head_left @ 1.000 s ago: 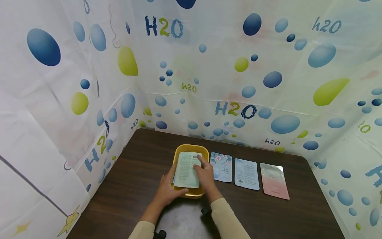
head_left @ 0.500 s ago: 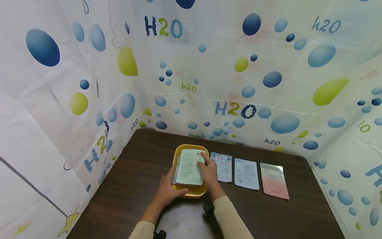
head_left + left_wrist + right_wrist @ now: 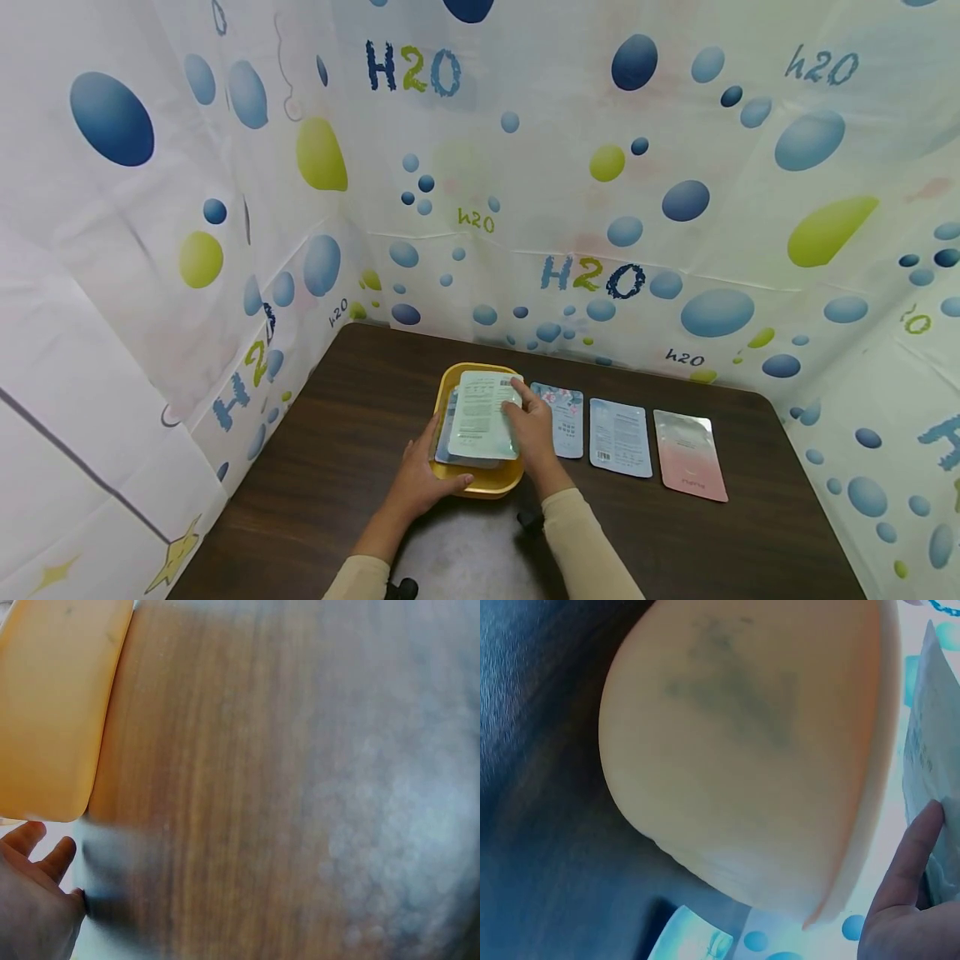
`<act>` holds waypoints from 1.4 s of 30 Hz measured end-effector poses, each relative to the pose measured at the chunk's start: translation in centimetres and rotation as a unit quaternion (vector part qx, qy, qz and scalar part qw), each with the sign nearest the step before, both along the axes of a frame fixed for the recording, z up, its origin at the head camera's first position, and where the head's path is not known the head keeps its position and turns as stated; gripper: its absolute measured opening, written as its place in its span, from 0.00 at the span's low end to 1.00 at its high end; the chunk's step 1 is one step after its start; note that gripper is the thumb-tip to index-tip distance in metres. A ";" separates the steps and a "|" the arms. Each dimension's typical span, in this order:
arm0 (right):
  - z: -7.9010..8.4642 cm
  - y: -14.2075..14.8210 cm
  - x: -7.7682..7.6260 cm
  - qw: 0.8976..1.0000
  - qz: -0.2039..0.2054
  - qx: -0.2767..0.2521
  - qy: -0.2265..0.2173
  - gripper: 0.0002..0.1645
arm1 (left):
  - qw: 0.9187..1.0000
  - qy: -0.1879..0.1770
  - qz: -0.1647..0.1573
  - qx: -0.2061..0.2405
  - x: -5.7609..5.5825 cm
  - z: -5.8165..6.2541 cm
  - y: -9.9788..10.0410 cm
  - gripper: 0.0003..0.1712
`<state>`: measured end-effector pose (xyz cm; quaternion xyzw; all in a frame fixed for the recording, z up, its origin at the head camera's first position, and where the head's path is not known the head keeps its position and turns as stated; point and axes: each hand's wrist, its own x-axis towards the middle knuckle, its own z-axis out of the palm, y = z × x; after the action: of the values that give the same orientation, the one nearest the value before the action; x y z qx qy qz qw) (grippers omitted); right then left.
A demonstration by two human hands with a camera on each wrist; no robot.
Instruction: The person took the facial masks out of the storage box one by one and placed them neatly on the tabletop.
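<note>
My right hand (image 3: 533,427) pinches a pale green sheet mask packet (image 3: 480,421) by its right edge, thumb on the printed face. In the right wrist view that packet (image 3: 932,742) is clear of the tray's rim. Under it, a yellow plastic tray (image 3: 480,483) holds at least one bluish packet (image 3: 451,429), mostly covered. My left hand (image 3: 417,477) rests against the tray's near left corner, its fingers along the left side and its thumb straight at the front rim. In the left wrist view the left hand's fingers (image 3: 58,859) are extended beside the tray.
Right of the tray, a floral blue packet (image 3: 567,421), a pale blue printed packet (image 3: 620,437) and a pink and silver packet (image 3: 690,458) lie in a row on the dark wooden table (image 3: 315,467). A white curtain (image 3: 540,150) with bubble prints surrounds the table.
My right hand has shifted the green packet up and to the right, uncovering more of the bluish packet beneath. The left hand has stayed at the tray's corner.
</note>
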<state>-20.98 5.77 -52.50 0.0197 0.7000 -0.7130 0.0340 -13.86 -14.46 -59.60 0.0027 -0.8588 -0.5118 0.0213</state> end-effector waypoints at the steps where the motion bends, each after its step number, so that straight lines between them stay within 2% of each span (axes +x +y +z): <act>1: 0.1 0.1 0.0 1.000 0.000 0.002 0.002 0.33 | 1.000 0.000 -0.001 0.001 0.0 0.0 0.0 0.72; 12: 0.4 1.1 -0.8 1.000 -0.026 0.014 -0.001 0.32 | 1.000 -0.005 0.000 0.001 0.1 0.3 0.0 0.73; 31: 0.5 4.7 -1.9 0.999 -0.028 0.000 -0.021 0.30 | 1.000 0.001 0.001 -0.002 0.1 0.5 0.2 0.72; 35: 0.9 5.6 -1.7 0.999 -0.030 0.003 -0.026 0.31 | 1.000 0.001 0.000 -0.003 0.2 0.5 0.2 0.72; 42: 0.3 7.1 -1.9 0.999 -0.046 0.012 -0.018 0.31 | 1.000 -0.004 0.006 -0.006 0.2 0.5 0.2 0.73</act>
<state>-22.88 12.88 -52.24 0.0651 0.7060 -0.7050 0.0142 -13.68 -14.24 -59.13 0.0092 -0.8621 -0.5063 0.0210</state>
